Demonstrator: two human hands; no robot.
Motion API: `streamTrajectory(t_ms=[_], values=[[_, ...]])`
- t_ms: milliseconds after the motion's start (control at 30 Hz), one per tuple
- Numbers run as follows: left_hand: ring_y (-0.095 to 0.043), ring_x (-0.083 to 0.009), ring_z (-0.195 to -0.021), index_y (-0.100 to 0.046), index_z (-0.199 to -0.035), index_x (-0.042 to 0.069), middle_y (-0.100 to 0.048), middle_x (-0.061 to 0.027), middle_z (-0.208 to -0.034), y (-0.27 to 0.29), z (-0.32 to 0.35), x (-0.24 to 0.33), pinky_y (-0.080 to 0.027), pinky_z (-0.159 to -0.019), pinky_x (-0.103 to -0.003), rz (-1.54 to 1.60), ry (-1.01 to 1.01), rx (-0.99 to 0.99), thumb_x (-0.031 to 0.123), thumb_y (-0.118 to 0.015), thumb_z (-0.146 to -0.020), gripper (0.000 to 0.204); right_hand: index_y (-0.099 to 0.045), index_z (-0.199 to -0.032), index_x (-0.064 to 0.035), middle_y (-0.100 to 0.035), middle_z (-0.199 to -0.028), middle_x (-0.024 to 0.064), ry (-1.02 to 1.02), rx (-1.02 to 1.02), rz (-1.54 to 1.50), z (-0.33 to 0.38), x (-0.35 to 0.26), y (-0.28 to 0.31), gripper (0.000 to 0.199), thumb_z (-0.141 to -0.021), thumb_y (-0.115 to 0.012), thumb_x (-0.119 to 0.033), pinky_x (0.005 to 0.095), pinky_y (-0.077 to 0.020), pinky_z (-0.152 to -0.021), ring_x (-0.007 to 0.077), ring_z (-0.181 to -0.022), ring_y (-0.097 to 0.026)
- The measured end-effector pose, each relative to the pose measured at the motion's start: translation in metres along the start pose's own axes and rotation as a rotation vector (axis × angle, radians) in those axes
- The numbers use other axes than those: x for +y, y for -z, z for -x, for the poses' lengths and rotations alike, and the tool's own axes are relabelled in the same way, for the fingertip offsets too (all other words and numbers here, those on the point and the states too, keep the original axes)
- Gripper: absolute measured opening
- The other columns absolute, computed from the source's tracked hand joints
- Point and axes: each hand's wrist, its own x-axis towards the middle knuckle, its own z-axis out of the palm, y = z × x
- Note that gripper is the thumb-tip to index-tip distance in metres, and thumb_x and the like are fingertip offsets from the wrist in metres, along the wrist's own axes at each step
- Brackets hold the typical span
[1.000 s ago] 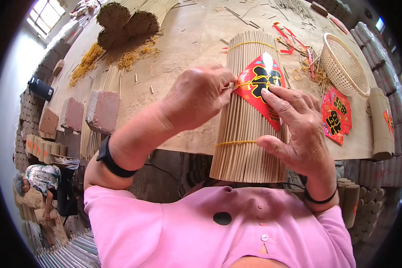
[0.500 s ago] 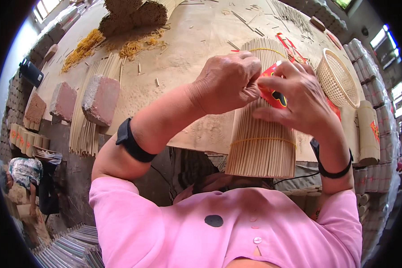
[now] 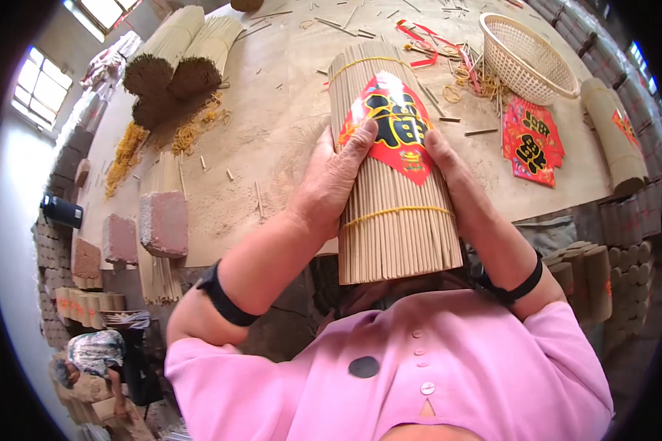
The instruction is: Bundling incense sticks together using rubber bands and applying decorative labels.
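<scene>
A thick bundle of thin tan sticks (image 3: 397, 246) lies lengthwise in front of me, its near end jutting over the table edge. Yellow rubber bands ring it near both ends. A red diamond-shaped paper label (image 3: 408, 163) with black and gold print lies flat on its upper face. My left hand (image 3: 324, 180) wraps the bundle's left side, thumb resting on the label's edge. On the opposite side my right hand (image 3: 463, 184) presses against the bundle, its thumb at the label's right corner. Both hands' other fingers are largely hidden by the bundle.
Right of the bundle are a cream woven basket (image 3: 529, 81) and red paper labels (image 3: 533, 143). A labelled bundle (image 3: 612, 140) stands at the right edge. Far left are stick bundles (image 3: 198, 48), yellow rubber bands (image 3: 191, 140) and a rough block (image 3: 163, 224). A person (image 3: 95, 360) works lower left.
My hands have moved from pinching at the label to gripping the bundle's two sides. The label now lies flat and uncovered. The view has shifted, showing more labels by the basket.
</scene>
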Motion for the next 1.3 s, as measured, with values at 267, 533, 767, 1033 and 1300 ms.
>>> streamTrajectory(t_ms=[267,533,767,1033,1300], values=[[-0.063,-0.0217,-0.111,-0.039,-0.142,0.002,-0.059,-0.0147,-0.129,-0.007,0.01,0.001,-0.052,-0.096,-0.037,0.196,-0.075,0.027,0.056,-0.049,-0.098,0.07,-0.029,-0.151,0.002,-0.054,-0.138,0.0164,0.04,0.3,0.223,0.002,-0.057,0.004,0.08,-0.099,-0.045,-0.058,0.0345,-0.0332,-0.112,0.022,-0.129,-0.05],[-0.062,-0.0192,-0.11,-0.041,-0.138,0.002,-0.061,-0.0113,-0.124,-0.006,0.002,0.001,-0.052,-0.095,-0.035,0.15,-0.091,-0.035,0.047,-0.052,-0.1,0.061,-0.035,-0.147,0.002,-0.054,-0.137,0.0167,0.1,-0.001,0.002,-0.011,-0.03,0.016,0.079,-0.099,-0.042,-0.06,0.0355,-0.0357,-0.112,0.023,-0.129,-0.049],[-0.058,-0.0235,-0.12,-0.036,-0.144,-0.003,-0.054,-0.017,-0.137,0.004,0.008,0.004,-0.047,-0.103,-0.039,0.218,-0.042,-0.185,0.057,-0.045,-0.099,0.076,-0.012,-0.156,-0.0006,-0.026,-0.158,0.0163,-0.039,-0.061,0.068,-0.02,-0.03,0.006,0.095,-0.095,-0.041,-0.068,0.0338,-0.0222,-0.118,0.0242,-0.143,-0.031],[-0.062,-0.0195,-0.11,-0.04,-0.142,0.001,-0.058,-0.0135,-0.13,0.005,0.014,0.003,-0.053,-0.095,-0.034,0.164,-0.158,-0.177,0.059,-0.048,-0.097,0.075,-0.023,-0.153,0.0002,-0.042,-0.147,0.0178,-0.019,-0.243,0.138,-0.019,-0.039,-0.018,0.092,-0.095,-0.044,-0.068,0.0366,-0.0264,-0.116,0.0255,-0.136,-0.04],[-0.054,-0.0232,-0.122,-0.033,-0.145,0.002,-0.054,-0.0138,-0.133,0.014,0.023,0.003,-0.045,-0.104,-0.039,0.178,-0.187,-0.032,0.054,-0.058,-0.094,0.077,-0.014,-0.154,0.0034,-0.029,-0.156,0.0206,-0.074,-0.057,0.512,-0.02,-0.045,-0.014,0.102,-0.092,-0.039,-0.074,0.0343,-0.0289,-0.115,0.0236,-0.141,-0.035]])
